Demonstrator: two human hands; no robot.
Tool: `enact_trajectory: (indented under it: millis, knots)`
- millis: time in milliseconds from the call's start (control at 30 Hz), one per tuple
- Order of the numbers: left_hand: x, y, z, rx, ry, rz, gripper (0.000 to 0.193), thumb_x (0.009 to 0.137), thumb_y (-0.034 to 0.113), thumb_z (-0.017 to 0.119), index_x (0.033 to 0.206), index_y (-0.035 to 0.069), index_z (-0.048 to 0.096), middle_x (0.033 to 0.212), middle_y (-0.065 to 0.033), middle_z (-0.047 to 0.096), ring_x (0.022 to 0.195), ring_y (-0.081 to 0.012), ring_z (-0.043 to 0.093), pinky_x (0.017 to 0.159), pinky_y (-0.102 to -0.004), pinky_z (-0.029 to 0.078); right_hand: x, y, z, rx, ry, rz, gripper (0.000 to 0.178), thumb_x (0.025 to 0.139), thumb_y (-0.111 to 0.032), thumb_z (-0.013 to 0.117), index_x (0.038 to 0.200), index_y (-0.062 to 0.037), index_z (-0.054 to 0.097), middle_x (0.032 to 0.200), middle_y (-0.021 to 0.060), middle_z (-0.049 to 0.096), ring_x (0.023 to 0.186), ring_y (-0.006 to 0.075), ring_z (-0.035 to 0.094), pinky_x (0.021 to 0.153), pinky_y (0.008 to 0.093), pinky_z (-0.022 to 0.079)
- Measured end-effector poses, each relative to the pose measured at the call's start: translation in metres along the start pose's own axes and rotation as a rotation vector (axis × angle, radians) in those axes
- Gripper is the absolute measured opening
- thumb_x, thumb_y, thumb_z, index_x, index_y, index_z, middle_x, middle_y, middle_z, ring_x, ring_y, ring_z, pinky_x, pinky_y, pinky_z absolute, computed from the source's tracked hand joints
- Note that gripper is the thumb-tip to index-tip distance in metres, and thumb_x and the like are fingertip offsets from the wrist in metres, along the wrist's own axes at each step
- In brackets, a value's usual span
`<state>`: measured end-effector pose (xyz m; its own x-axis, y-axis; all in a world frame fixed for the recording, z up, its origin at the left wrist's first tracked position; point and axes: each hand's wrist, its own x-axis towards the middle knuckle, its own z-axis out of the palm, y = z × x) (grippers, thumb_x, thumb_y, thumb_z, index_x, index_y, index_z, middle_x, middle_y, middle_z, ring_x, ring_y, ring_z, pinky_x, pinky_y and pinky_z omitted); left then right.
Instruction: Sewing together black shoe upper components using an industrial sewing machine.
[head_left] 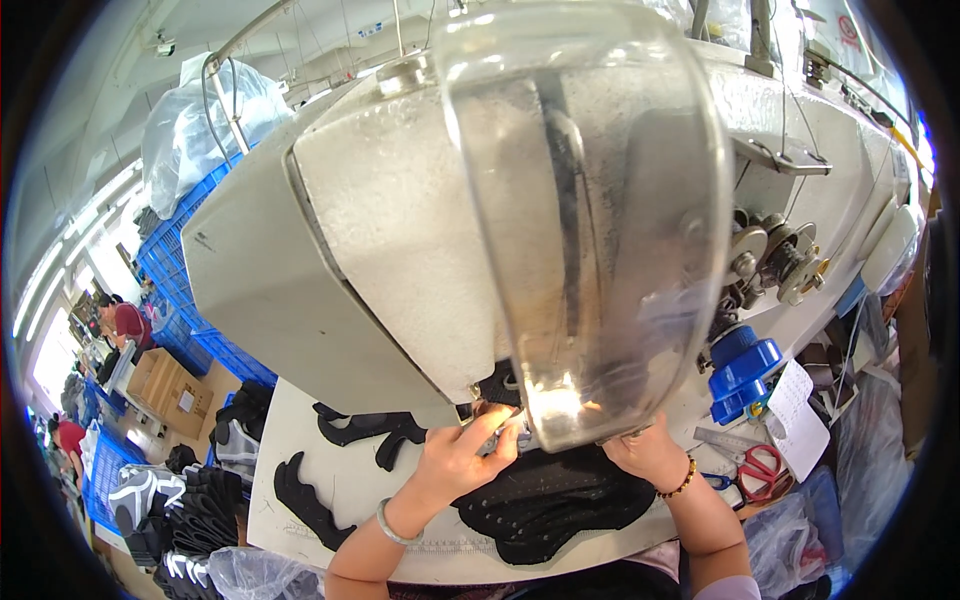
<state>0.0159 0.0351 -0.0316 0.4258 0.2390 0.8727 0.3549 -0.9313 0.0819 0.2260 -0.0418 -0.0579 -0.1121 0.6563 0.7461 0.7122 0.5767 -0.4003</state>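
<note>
A large pale sewing machine (390, 230) fills the middle, with a clear curved shield (600, 200) in front and a bright light glaring through its lower end. Below it, a black dotted fabric piece (555, 505) lies bunched on the white worktable. My left hand (460, 458), a bangle on its wrist, is beside the needle area with thumb and forefinger pinched; what lies between them is hidden. At the fabric's right side is my right hand (645, 452), wearing a beaded bracelet. Its fingers disappear behind the shield's lower edge and glare.
Black fabric strips (305, 505) lie left on the worktable (285, 420). Red-handled scissors (762, 472), a ruler and a paper sheet (797, 410) lie right, below a blue plastic part (742, 372). Blue crates (190, 240) and shoe-like black-and-white pieces (150, 495) stand left. Two people are farther off.
</note>
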Motion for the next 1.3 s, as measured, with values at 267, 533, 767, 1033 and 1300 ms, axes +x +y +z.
enact_trajectory:
  millis: [267,533,767,1033,1300]
  knots:
    - [-0.004,-0.004,-0.001,0.025,-0.036,0.039,0.019,0.069,0.005,0.068,0.083,0.015,0.061,0.083,0.0025,0.062,0.047,-0.0101,0.054,0.042,-0.0222,0.045,-0.008,0.003,0.003,-0.19,-0.065,-0.072,0.059,0.055,-0.001,0.062,0.112,-0.0196,0.063,0.108,0.01,0.059,0.096,0.0323,0.056,0.079,0.0427,0.045]
    - [-0.006,-0.006,-0.002,-0.032,-0.047,0.008,0.019,0.069,0.004,0.068,0.079,0.018,0.06,0.088,0.0032,0.062,0.048,-0.0078,0.054,0.038,-0.0194,0.042,-0.008,0.003,0.004,-0.202,-0.037,-0.074,0.059,0.055,-0.003,0.063,0.111,-0.0199,0.063,0.107,0.0096,0.058,0.098,0.0332,0.054,0.079,0.0434,0.045]
    - [-0.01,-0.007,-0.001,-0.096,-0.052,-0.05,0.014,0.072,0.005,0.07,0.085,0.007,0.064,0.087,0.0007,0.065,0.047,-0.011,0.056,0.038,-0.0212,0.043,-0.001,-0.004,-0.003,-0.162,-0.03,-0.094,0.056,0.055,-0.004,0.064,0.109,-0.0185,0.062,0.104,0.0079,0.06,0.097,0.0316,0.056,0.082,0.0436,0.044]
    - [-0.032,-0.031,0.01,-0.365,0.065,-0.578,0.014,0.082,0.003,0.06,0.094,-0.004,0.061,0.09,-0.0118,0.063,0.076,-0.0205,0.059,0.06,-0.031,0.046,0.003,-0.014,-0.004,-0.036,0.047,-0.152,0.03,0.068,-0.007,0.074,0.097,-0.0078,0.065,0.103,0.0123,0.061,0.096,0.0344,0.059,0.084,0.0432,0.048]
    - [-0.041,-0.061,0.012,-0.474,0.106,-0.736,0.012,0.093,0.011,0.05,0.103,0.005,0.053,0.091,-0.0033,0.056,0.075,-0.0115,0.053,0.061,-0.0251,0.045,0.015,-0.014,-0.001,-0.078,0.179,-0.057,0.029,0.073,-0.003,0.067,0.099,0.0023,0.055,0.1,0.0181,0.054,0.083,0.036,0.054,0.069,0.041,0.046]
